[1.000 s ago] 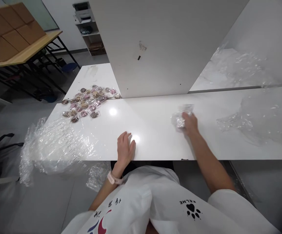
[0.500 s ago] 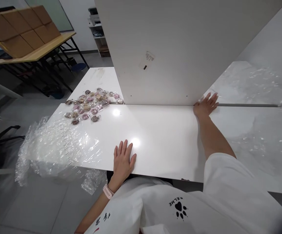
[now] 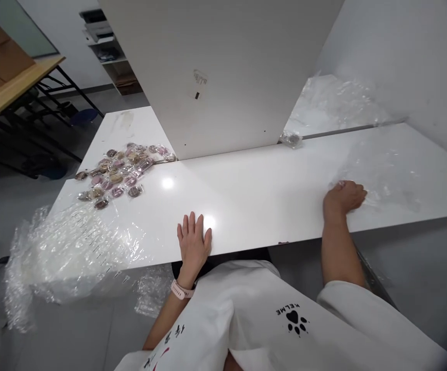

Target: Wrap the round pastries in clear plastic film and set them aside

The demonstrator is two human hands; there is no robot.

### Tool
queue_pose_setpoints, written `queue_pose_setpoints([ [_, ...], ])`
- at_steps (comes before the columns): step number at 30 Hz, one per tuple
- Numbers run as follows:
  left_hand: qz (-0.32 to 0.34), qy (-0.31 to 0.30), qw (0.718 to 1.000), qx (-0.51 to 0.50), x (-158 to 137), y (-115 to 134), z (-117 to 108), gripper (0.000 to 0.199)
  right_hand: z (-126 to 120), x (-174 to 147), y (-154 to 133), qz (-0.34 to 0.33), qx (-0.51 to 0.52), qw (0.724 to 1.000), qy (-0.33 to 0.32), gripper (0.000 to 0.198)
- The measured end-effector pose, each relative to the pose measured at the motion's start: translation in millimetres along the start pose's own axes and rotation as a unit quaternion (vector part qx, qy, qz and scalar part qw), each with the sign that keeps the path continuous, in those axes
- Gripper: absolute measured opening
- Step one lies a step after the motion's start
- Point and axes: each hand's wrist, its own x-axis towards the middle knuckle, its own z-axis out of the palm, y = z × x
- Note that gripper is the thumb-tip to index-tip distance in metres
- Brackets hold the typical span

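Note:
My left hand point(image 3: 193, 242) lies flat on the white tabletop point(image 3: 242, 201) near its front edge, fingers spread, holding nothing. A pale pink band is round that wrist. On the right, my right hand point(image 3: 345, 198) is closed, its fingers curled round the edge of a clear plastic bag point(image 3: 385, 175) spread on the table. Small wrapped sweets point(image 3: 115, 178) in pink, brown and tan lie in a loose heap at the left. One small clear-wrapped piece point(image 3: 291, 139) rests by the lower right corner of the upright panel.
A tall white panel point(image 3: 216, 72) stands upright across the table, with a label on it. Crinkled clear plastic packaging point(image 3: 80, 242) hangs over the front left edge. More clear film point(image 3: 335, 103) lies behind at the right. A wooden table point(image 3: 18, 87) with cardboard boxes point(image 3: 3, 56) stands back left.
My right hand has left the panel's lower corner, come nearer and closed on the clear plastic bag. The small wrapped piece there now shows. My view has turned right; the left hand stays flat.

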Motion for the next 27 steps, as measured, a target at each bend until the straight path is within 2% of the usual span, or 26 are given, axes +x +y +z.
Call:
queue_pose_setpoints([
  [2, -0.009, -0.009, 0.999, -0.030, 0.3, -0.4, -4.4, 0.047, -9.0, -27.9, -7.7, -0.047, 0.019, 0.999, -0.003, 0.037],
  [4, -0.029, -0.026, 0.995, -0.095, 0.4, 1.8, -13.0, 0.046, -23.6, -73.9, -27.5, -0.131, 0.090, 0.987, -0.030, 0.037],
  [6, -0.069, -0.064, 0.971, -0.219, 0.1, 8.7, -24.1, 0.047, -45.6, -127.0, -52.9, -0.205, 0.222, 0.947, -0.106, 0.038],
  [7, -0.094, -0.092, 0.944, -0.303, 0.1, 14.0, -29.5, 0.048, -58.8, -151.5, -65.4, -0.215, 0.291, 0.918, -0.164, 0.039],
  [8, -0.120, -0.128, 0.902, -0.396, 0.3, 20.1, -34.2, 0.050, -72.7, -172.5, -76.8, -0.212, 0.359, 0.880, -0.227, 0.041],
  [10, -0.171, -0.209, 0.779, -0.566, 1.8, 32.4, -39.7, 0.056, -99.3, -200.1, -94.2, -0.218, 0.450, 0.776, -0.385, 0.049],
  [12, -0.207, -0.275, 0.649, -0.678, 4.6, 40.0, -40.0, 0.067, -118.3, -208.4, -102.7, -0.247, 0.468, 0.671, -0.519, 0.059],
  [13, -0.220, -0.292, 0.599, -0.712, 6.2, 41.0, -38.7, 0.073, -123.1, -207.0, -103.6, -0.261, 0.458, 0.646, -0.553, 0.061],
  [14, -0.230, -0.297, 0.563, -0.736, 7.6, 39.9, -37.1, 0.077, -124.1, -203.5, -102.3, -0.263, 0.443, 0.652, -0.556, 0.060],
  [15, -0.235, -0.293, 0.541, -0.753, 8.8, 37.2, -35.3, 0.078, -121.5, -198.7, -99.1, -0.253, 0.422, 0.691, -0.529, 0.056],
  [16, -0.237, -0.284, 0.527, -0.765, 9.7, 33.5, -33.7, 0.078, -115.4, -193.9, -94.6, -0.234, 0.391, 0.750, -0.480, 0.052],
  [17, -0.237, -0.275, 0.519, -0.774, 10.2, 29.5, -32.2, 0.077, -106.7, -189.7, -89.2, -0.214, 0.344, 0.810, -0.424, 0.049],
  [18, -0.237, -0.271, 0.513, -0.779, 10.3, 26.0, -30.9, 0.074, -96.2, -187.0, -83.5, -0.201, 0.286, 0.858, -0.376, 0.047],
  [19, -0.237, -0.270, 0.511, -0.781, 10.0, 23.5, -29.7, 0.070, -85.2, -186.1, -78.4, -0.203, 0.226, 0.888, -0.346, 0.046],
  [20, -0.239, -0.271, 0.513, -0.779, 9.5, 22.5, -28.5, 0.065, -74.5, -187.4, -74.3, -0.218, 0.174, 0.900, -0.335, 0.048],
  [22, -0.242, -0.264, 0.529, -0.769, 7.6, 24.9, -25.5, 0.052, -57.7, -195.9, -71.5, -0.261, 0.128, 0.889, -0.354, 0.051],
  [24, -0.232, -0.252, 0.548, -0.763, 5.1, 31.4, -22.1, 0.042, -48.7, -208.9, -76.6, -0.265, 0.162, 0.866, -0.392, 0.052],
  [25, -0.221, -0.250, 0.552, -0.764, 4.1, 34.9, -20.7, 0.040, -46.8, -215.1, -81.3, -0.240, 0.200, 0.853, -0.418, 0.052],
  [27, -0.195, -0.255, 0.554, -0.768, 3.5, 39.3, -19.6, 0.041, -45.9, -222.3, -92.0, -0.147, 0.302, 0.814, -0.473, 0.046],
])
